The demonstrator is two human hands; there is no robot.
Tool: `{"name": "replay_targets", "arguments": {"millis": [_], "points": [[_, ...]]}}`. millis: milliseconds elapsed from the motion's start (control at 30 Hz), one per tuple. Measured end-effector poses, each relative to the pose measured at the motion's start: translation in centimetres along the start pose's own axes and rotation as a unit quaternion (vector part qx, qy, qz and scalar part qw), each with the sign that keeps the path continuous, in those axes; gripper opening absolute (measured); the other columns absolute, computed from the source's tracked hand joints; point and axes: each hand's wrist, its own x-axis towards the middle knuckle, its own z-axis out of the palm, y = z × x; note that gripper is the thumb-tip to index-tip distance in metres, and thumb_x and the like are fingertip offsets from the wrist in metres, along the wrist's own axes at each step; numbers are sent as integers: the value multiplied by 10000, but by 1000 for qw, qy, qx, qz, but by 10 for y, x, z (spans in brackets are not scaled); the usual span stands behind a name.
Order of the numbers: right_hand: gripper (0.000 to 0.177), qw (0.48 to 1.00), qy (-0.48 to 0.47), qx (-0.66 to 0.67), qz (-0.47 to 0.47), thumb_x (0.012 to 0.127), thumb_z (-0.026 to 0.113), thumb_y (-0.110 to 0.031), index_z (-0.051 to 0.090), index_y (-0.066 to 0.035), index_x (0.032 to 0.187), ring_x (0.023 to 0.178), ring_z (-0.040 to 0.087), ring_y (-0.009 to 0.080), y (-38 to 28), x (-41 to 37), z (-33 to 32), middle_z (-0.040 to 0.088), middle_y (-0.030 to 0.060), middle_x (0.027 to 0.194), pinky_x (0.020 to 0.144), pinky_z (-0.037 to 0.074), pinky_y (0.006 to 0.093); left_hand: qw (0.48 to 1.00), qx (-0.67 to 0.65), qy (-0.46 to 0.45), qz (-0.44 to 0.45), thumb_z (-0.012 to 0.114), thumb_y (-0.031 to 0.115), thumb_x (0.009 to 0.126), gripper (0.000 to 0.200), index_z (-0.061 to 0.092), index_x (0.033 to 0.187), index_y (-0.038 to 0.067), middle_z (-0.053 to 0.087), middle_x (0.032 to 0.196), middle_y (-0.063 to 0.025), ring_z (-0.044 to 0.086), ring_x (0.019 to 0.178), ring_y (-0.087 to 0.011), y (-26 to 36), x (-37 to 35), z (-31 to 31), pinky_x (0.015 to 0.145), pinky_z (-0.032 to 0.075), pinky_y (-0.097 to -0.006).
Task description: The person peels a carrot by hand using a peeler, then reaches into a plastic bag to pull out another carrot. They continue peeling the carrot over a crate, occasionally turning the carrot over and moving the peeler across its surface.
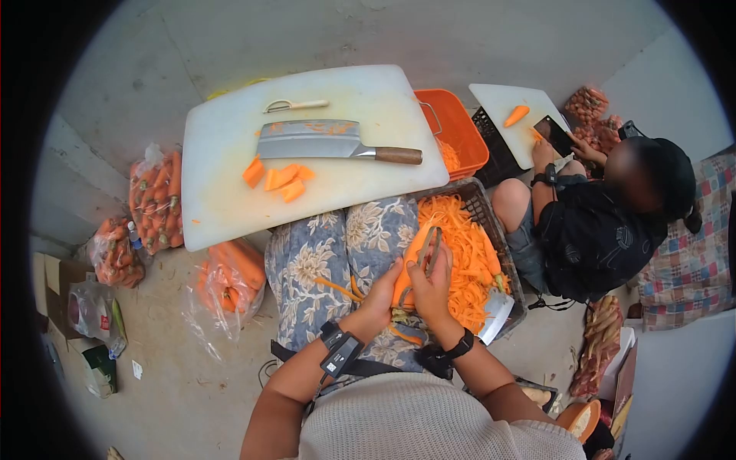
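Note:
My left hand is closed around the lower part of an orange carrot, held above my lap. In my right hand is a peeler, its fingers wrapped round it and its head lying along the carrot's right side. Just right of both hands, a pile of carrot peelings fills a dark plastic crate. A broad metal blade rests at the crate's near corner. Some peel strips lie across my patterned trousers.
Ahead, a white cutting board bears a cleaver, another peeler and carrot pieces. An orange bin stands behind the crate. Bagged carrots sit at left. At right, a person works at a smaller board.

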Motion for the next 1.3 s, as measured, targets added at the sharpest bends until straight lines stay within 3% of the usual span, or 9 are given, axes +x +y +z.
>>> {"name": "replay_targets", "arguments": {"millis": [367,467,567,633,767,967,1033,1167,1300], "points": [[270,990,34,-127,-47,758,572,-132,437,57,895,964,412,299,10,25,1,412,170,983,876,324,353,993,116,0,-14,333,407,934,410,475,1100,60,589,836,-87,612,633,-169,3,7,-6,450,501,-274],[244,991,51,-118,45,752,577,-153,453,37,841,917,415,290,35,50,-6,431,163,947,842,329,353,985,173,17,2,337,419,930,415,464,1059,45,583,811,-91,609,627,-174,-7,16,-15,433,499,-289],[190,974,127,-178,-50,747,572,-127,436,-14,679,694,441,188,61,68,-7,437,61,705,620,355,342,983,184,14,10,354,426,924,417,455,1044,39,583,813,-99,611,633,-181,-2,10,-10,435,500,-288],[239,989,35,-117,87,735,578,-179,463,26,780,873,416,283,64,74,-11,454,155,861,805,339,357,988,152,5,-30,375,436,915,430,457,1053,37,582,816,-108,613,636,-188,7,6,-4,432,501,-287],[251,984,65,-116,118,727,578,-188,459,32,742,875,411,299,82,93,-13,456,161,846,808,336,371,990,131,2,-45,387,444,909,442,457,1059,33,584,805,-113,617,640,-187,10,6,-2,429,503,-288],[240,976,99,-168,93,712,560,-177,477,43,665,680,485,251,100,105,-13,493,156,748,632,404,375,991,121,-10,-49,393,433,911,435,458,1058,29,584,768,-110,618,625,-181,12,4,-1,422,504,-283],[234,984,78,-51,152,705,547,-161,487,52,632,546,496,213,95,109,-17,530,138,640,490,387,358,991,123,-9,-42,386,427,915,425,466,1047,32,585,767,-109,613,610,-177,11,4,-1,412,497,-282],[219,974,88,-9,210,705,535,-152,504,31,588,521,513,186,105,115,-23,542,114,572,432,355,341,992,123,-10,-40,382,425,917,420,474,1036,33,585,761,-108,607,599,-171,10,3,-1,404,488,-275],[184,942,119,47,311,746,522,-193,552,-15,782,563,527,165,132,111,-41,556,79,717,490,453,319,986,148,-44,-64,372,454,911,453,478,1048,35,594,780,-116,605,601,-175,16,-2,-9,412,485,-274]]}}
